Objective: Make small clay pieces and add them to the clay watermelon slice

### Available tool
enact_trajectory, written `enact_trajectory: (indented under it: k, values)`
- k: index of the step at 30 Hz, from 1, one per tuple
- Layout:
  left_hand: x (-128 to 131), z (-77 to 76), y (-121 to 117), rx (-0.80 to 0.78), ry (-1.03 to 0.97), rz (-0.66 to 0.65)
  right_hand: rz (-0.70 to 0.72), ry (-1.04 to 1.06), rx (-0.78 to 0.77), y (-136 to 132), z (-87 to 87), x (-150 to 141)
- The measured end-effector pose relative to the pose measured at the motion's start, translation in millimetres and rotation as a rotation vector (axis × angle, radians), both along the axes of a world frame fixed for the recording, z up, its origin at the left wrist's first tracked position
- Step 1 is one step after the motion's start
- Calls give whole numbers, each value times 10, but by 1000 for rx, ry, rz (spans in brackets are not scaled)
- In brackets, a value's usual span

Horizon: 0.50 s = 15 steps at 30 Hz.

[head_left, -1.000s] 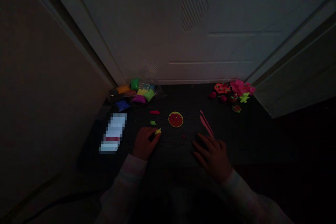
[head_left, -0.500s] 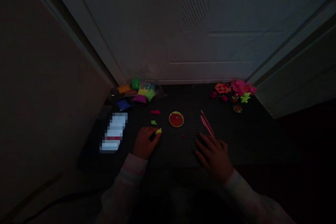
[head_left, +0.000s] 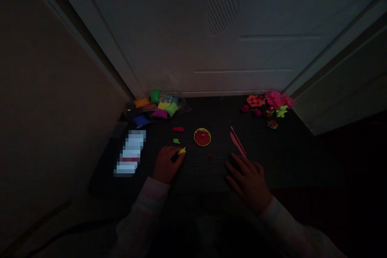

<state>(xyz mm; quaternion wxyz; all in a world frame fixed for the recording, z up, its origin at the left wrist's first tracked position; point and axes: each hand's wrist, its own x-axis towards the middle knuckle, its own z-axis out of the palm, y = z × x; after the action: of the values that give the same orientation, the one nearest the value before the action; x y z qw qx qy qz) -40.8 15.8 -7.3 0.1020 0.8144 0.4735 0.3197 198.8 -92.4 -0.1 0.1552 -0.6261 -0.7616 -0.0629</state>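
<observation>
The scene is very dark. My left hand (head_left: pixel 167 164) rests on the dark mat (head_left: pixel 211 169) with its fingers pinched on a small yellow-green clay piece (head_left: pixel 182 151). My right hand (head_left: pixel 248 178) lies flat on the mat with fingers stretched out, just below two pink modelling tools (head_left: pixel 237 142). Between the hands, a little farther away, sits a round red clay disc with a yellow rim (head_left: pixel 202 137). A tiny red clay bit (head_left: pixel 211 155) lies near it.
A small green clay piece (head_left: pixel 176 141) and a red clay strip (head_left: pixel 178 129) lie left of the disc. Several coloured clay packets (head_left: pixel 155 107) are piled at the back left, finished clay flowers (head_left: pixel 269 105) at the back right. A white door (head_left: pixel 223 28) stands behind.
My right hand has slid slightly right and toward me, away from the tools. The left hand has stayed put with the clay piece.
</observation>
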Motion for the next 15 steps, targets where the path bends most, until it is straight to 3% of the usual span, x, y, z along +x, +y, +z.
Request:
enact_trajectory:
  k: [15]
  values:
    - [-4, -16, -4, -8, -44, 5, -1, -13, -35, -38, 8, -20]
